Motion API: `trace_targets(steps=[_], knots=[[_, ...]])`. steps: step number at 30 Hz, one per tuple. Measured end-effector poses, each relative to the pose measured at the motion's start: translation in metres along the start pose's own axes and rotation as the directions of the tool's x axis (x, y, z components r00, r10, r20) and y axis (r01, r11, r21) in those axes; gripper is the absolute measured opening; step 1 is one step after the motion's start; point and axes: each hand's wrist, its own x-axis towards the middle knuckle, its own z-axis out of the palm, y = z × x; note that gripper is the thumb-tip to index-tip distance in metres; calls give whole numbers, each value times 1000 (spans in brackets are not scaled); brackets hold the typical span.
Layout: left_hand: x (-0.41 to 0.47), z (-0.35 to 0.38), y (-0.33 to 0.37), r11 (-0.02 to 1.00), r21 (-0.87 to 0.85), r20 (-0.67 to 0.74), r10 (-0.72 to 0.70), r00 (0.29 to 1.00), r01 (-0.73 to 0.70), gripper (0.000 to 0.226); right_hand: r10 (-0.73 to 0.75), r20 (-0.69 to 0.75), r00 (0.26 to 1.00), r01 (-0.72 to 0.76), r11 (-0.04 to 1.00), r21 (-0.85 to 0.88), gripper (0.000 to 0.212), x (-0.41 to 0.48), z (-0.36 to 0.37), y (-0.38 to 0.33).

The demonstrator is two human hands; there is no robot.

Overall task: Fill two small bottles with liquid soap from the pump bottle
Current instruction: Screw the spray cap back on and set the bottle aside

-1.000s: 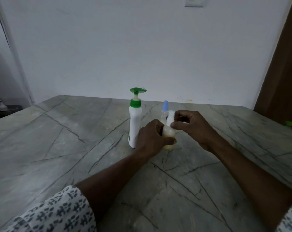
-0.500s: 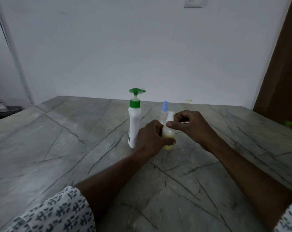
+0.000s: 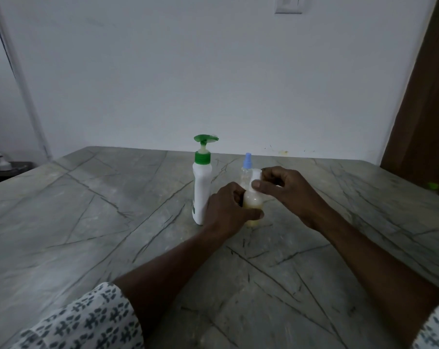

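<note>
While the left hand [image 3: 226, 210] grips the soap-filled small bottle [image 3: 252, 202] and the right hand [image 3: 289, 192] pinches its white cap [image 3: 256, 175], crooked twisting could spill soap.

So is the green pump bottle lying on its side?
No, the pump bottle stands upright on the table, beside the small bottle.

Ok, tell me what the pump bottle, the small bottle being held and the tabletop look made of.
Pump bottle: smooth opaque white plastic, green plastic pump head.
Small bottle: seemingly clear plastic, yellowish liquid showing through; glass cannot be ruled out. Its white cap is likely plastic.
Tabletop: polished grey stone, probably marble, given dark veins and soft sheen.
</note>
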Motion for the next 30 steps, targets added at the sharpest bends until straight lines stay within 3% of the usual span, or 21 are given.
trace_targets(steps=[2,6,9,13,23,26,28,30], knots=[[0,0,0,1000,-10,5,-2,1000,2,47,-10,26,1000,9,999,46,23,0,-4,-2],[1,0,-1,1000,-18,-6,-4,1000,4,47,-36,-15,999,35,998,-51,12,0,1,1],[1,1,-1,1000,-2,-7,3,1000,-3,45,-17,-38,999,14,997,-82,25,2,2,6],[1,0,-1,1000,-24,2,-3,1000,3,47,-33,-14,999,33,999,-1,23,0,0,3],[-1,1,1,1000,-12,-11,-13,1000,13,46,-180,-40,983,164,953,-254,23,-1,10,4],[-2,1,2,1000,-18,-14,-19,1000,19,45,-163,-41,986,146,950,-276,26,-2,14,3],[-4,0,2,999,-35,-3,-23,1000,23,51,-138,-35,990,123,955,-270,29,-2,14,4],[-6,-2,4,998,-48,31,-27,999,28,71,-123,-54,991,104,959,-263,27,-2,11,1]])
